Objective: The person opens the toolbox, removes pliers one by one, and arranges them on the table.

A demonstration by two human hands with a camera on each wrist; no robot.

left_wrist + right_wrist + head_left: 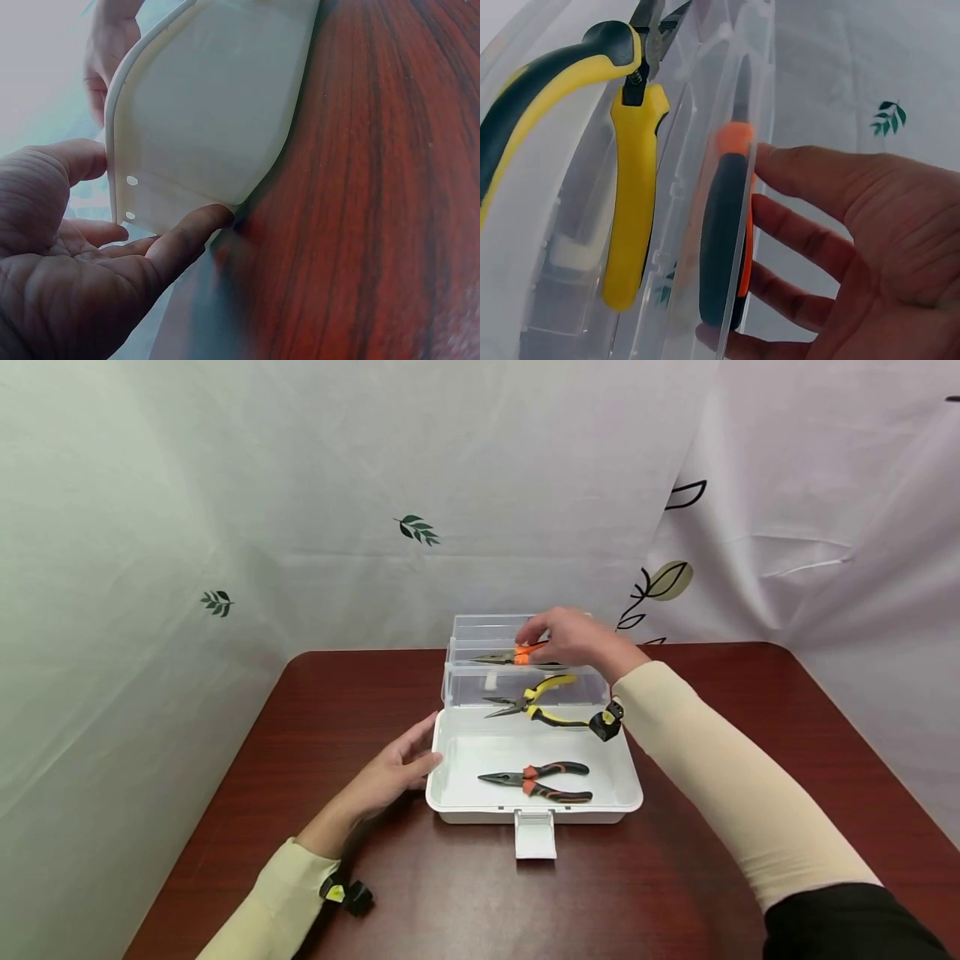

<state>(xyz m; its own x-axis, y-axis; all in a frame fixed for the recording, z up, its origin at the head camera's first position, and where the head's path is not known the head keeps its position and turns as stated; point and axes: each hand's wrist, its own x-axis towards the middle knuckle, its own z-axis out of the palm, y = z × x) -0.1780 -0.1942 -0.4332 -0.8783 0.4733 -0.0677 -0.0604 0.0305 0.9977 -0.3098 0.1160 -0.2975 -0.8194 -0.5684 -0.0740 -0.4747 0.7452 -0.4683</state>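
A white toolbox [472, 811] stands open, its two clear upper trays [468, 682] folded back behind it. My left hand [390, 777] holds its left end, thumb at the rim and fingers against the outer wall [217, 97]. At the rear tray, my right hand [573, 639] grips orange-and-black long-nose pliers [522, 656] by the handles, thumb near the orange collar [736, 138]. Yellow-and-black long-nose pliers [531, 697] lie spread in the nearer tray. On the white floor of the box are red-and-black long-nose pliers [530, 772], jaws pointing left.
The box's white latch [536, 839] hangs down at the front, over the dark red wooden table [637, 893]. Behind the table hangs a pale curtain [337, 510] with leaf prints. A small black device [606, 721] is strapped to the right wrist.
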